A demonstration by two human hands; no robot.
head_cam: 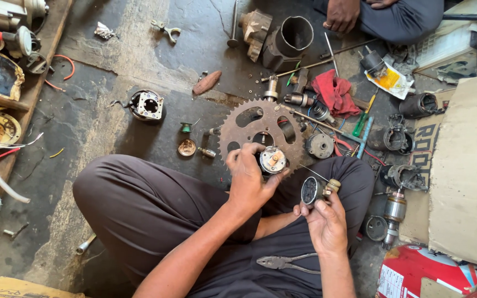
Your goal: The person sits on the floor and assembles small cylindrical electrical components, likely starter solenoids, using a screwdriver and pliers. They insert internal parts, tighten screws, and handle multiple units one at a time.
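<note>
The pliers [287, 262] lie on the lap. Beyond them, the right hand [326, 221] grips a small round part [311, 190]; the left hand [248, 177] holds a motor end [272, 160] (just before the sprocket [260, 129]).

Left hand [248, 177] and right hand [325, 221] — both gripping.

Rusty matt sprocket [260, 128], probably steel

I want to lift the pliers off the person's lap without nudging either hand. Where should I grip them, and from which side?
Grip the pliers at the closed head and pivot on their left end, coming in from the side near the left forearm. They lie flat on the dark trousers, and the splayed handles run under the right hand, so that end is probably crowded.
</note>
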